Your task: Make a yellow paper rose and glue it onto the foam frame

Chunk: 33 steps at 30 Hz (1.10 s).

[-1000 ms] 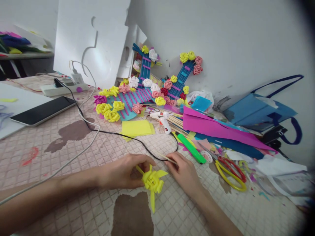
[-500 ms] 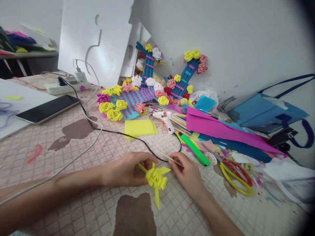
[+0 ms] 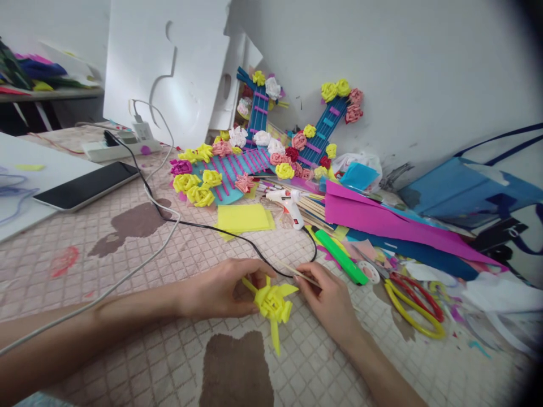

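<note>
A yellow paper flower (image 3: pixel 274 302) with pointed, leaf-like strips is held at its left side by my left hand (image 3: pixel 231 288), fingers curled round its edge. Close on the flower's right, my right hand (image 3: pixel 324 299) is closed on a thin wooden stick (image 3: pixel 292 268) that points up and left. The stick's tip is apart from the flower. Beyond my hands lies a stack of yellow paper sheets (image 3: pixel 244 219). A white glue gun (image 3: pixel 288 206) rests to the right of that stack, its black cord looping toward my right hand.
A green cutter (image 3: pixel 341 257) and scissors with red and yellow handles (image 3: pixel 416 305) lie at the right. Flower-covered blue craft pieces (image 3: pixel 241 169) stand at the back. Magenta paper (image 3: pixel 394 226) stretches rightward. A phone (image 3: pixel 87 185) and a power strip (image 3: pixel 123 148) are at the left.
The whole view has shifted slightly, so things sit a little further right. Both hands keep their hold on the flower and the stick, with little visible movement.
</note>
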Available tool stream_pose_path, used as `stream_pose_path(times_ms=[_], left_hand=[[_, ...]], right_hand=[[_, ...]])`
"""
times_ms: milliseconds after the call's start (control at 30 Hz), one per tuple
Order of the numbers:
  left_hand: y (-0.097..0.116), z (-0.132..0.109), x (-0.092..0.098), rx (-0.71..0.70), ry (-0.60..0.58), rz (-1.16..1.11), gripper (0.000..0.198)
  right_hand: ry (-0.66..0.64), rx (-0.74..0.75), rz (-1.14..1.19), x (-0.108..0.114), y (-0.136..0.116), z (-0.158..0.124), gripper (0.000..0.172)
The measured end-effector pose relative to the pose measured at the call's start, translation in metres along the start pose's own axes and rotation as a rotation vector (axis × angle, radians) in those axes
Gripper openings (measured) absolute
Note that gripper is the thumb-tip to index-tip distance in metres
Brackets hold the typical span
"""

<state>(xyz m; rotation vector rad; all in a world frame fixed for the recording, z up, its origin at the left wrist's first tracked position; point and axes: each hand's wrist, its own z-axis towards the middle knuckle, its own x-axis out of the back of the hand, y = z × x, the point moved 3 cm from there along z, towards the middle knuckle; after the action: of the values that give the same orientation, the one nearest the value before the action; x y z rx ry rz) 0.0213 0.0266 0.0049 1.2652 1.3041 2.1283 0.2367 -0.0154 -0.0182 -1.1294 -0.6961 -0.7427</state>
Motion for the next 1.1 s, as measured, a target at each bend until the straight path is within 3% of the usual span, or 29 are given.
stream_pose_path(times_ms=[633,867,1100], left_hand=[[-0.004,0.001,0.000,0.051,0.015,0.033,0.041],[-0.004,0.002,0.001,0.051,0.017,0.039,0.041],[-0.005,0.004,0.003,0.052,0.026,0.004,0.036]], right_hand=[[-0.022,-0.006,-0.005,-0.001,0.000,-0.001,0.008],[0.043,-0.035,0.055,0.001,0.002,-0.003,0.011],[0.145,0.134,0.051,0.011,-0.017,-0.012,0.005]])
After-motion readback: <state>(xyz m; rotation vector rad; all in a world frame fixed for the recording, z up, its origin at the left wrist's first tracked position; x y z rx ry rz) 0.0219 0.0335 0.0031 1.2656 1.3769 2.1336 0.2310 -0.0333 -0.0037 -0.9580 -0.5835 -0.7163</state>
